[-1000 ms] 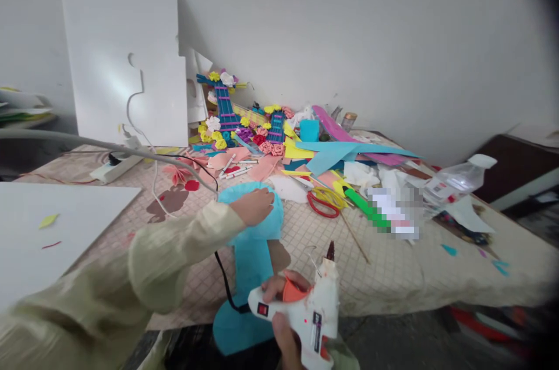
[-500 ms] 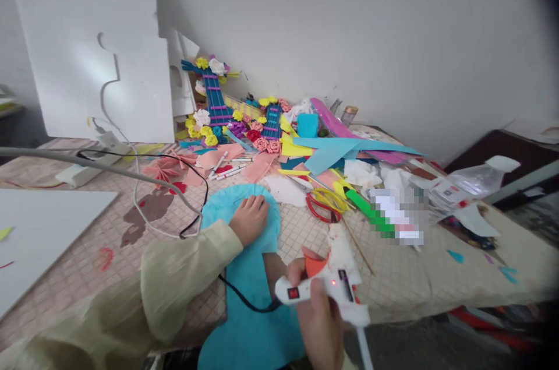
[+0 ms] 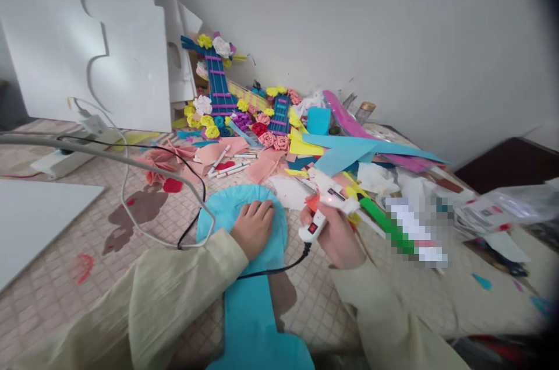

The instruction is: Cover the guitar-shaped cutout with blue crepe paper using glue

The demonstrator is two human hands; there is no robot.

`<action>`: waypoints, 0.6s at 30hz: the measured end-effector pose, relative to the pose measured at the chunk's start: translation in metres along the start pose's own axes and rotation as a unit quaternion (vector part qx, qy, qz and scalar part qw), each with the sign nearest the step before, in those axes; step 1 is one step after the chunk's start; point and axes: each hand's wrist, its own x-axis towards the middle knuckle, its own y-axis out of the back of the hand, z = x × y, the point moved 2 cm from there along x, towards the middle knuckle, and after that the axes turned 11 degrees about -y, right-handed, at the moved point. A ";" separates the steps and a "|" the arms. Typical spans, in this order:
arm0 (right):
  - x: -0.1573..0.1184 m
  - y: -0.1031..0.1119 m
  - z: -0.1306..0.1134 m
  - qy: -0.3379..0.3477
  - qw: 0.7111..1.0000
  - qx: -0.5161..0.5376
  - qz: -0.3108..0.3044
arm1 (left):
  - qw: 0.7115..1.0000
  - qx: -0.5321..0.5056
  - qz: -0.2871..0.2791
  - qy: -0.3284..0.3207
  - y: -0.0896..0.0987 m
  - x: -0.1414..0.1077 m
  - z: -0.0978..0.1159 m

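Note:
My left hand (image 3: 253,229) lies flat, fingers stretched out, on the rounded upper end of a blue paper-covered cutout (image 3: 248,309). The cutout narrows in the middle and widens again at the bottom edge of the view. In my right hand (image 3: 344,242) is a white hot glue gun (image 3: 313,226) with an orange trigger and a small lit light. It is held above the table, right of the cutout, with its nozzle end pointing away from me. A black cord (image 3: 279,270) runs from its handle across the cutout, passing under my left forearm.
Paper-flower decorated guitar shapes (image 3: 218,81) lean at the back. Blue paper strips (image 3: 371,145), white markers (image 3: 231,171) and a green cutter (image 3: 382,221) lie scattered. White board (image 3: 39,218) is at left, a power strip (image 3: 70,154) behind it. A grey cable (image 3: 144,163) loops near my left arm.
My right hand has moved the glue gun up and away from me, turning its nozzle end further over the table. My left hand stays on the cutout. The view has shifted slightly.

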 end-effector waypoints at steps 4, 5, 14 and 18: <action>0.025 -0.008 0.001 -0.005 1.000 -0.003 -0.007 | 1.000 -0.010 0.004 0.012 -0.002 -0.001 0.000; 0.028 -0.008 0.002 -0.012 1.000 0.001 -0.005 | 1.000 -0.012 0.008 0.012 -0.003 -0.002 0.000; 0.021 0.008 0.018 -0.134 0.986 0.096 0.004 | 1.000 -0.003 0.015 0.006 -0.004 -0.001 0.001; 0.018 0.004 0.014 -0.137 0.984 0.108 -0.047 | 1.000 0.017 -0.009 -0.012 0.001 0.001 0.003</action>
